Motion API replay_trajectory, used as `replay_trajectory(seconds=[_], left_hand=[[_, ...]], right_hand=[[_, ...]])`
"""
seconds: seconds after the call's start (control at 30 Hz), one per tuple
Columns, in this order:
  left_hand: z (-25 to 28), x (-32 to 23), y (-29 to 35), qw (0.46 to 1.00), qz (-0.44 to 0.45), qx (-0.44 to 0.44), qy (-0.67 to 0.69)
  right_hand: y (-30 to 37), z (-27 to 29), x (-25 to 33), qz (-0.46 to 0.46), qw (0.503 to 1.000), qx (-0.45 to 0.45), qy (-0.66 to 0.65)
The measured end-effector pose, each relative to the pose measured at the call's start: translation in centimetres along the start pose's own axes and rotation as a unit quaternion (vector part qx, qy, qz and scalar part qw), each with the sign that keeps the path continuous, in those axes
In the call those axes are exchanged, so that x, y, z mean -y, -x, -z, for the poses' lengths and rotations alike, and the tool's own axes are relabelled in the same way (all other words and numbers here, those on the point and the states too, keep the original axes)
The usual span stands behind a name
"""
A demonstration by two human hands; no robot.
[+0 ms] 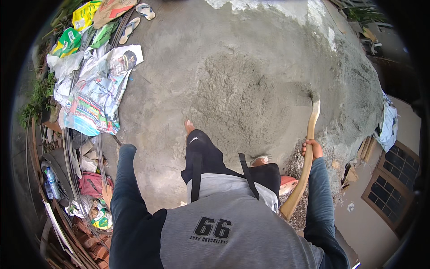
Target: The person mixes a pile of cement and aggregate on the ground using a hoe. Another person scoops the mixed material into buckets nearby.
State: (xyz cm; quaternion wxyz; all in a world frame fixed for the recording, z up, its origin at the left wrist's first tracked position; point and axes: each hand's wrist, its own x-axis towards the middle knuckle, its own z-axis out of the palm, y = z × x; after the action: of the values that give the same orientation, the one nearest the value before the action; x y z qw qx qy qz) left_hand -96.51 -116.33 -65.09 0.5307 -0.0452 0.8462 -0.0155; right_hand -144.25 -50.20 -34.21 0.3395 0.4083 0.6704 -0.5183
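Note:
My right hand (312, 149) is wrapped round the curved wooden handle (303, 179) of a hoe. Its far end meets the wet grey mortar, where the cement-coated blade (299, 95) barely stands out from the mix. A rough heap of wet mortar (237, 98) spreads before my bare feet. My left hand (107, 193) shows only in part beside my bent left arm, close to thin metal rods (99, 154) at the left edge. Its fingers are too hidden to tell whether they grip a rod.
Printed plastic sheets and sacks (96, 89) lie at the left, with a pair of sandals (130, 30) beyond. Bricks (92, 242), a red bag (91, 184) and plastic bottles (52, 181) are at lower left. Gravel (324, 186) lies at right, near a framed window (389, 188).

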Motion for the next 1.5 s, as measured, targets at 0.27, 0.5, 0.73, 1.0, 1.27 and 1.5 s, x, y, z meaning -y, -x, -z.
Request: replay_trajectory(seconds=[0.27,0.5,0.73,1.0,1.27,1.5], left_hand=[[-3.7,-4.3,13.0,0.976,-0.211,-0.004,0.053],[8.3,2.5,7.0,0.936,0.017,0.197,0.292],[31.4,11.1,0.4,0.978,0.028,0.197,0.054],[37.1,-5.6,7.8,0.980,-0.073,0.172,-0.074],[33.4,-7.7,5.5,0.843,-0.363,0.087,-0.387],[45.6,-0.1,-8.6,0.813,-0.417,-0.108,-0.392]], right_hand=[[3.3,2.2,-14.2,-0.169,0.960,-0.051,-0.219],[8.5,-4.0,-37.1,-0.189,0.900,-0.080,-0.385],[25.3,-18.9,-61.8,-0.254,0.719,-0.075,-0.643],[37.3,-37.0,-74.5,-0.271,0.598,-0.234,-0.717],[42.1,-53.9,-78.9,-0.161,0.278,-0.342,-0.883],[42.4,-63.4,-73.0,-0.044,0.150,-0.350,-0.924]])
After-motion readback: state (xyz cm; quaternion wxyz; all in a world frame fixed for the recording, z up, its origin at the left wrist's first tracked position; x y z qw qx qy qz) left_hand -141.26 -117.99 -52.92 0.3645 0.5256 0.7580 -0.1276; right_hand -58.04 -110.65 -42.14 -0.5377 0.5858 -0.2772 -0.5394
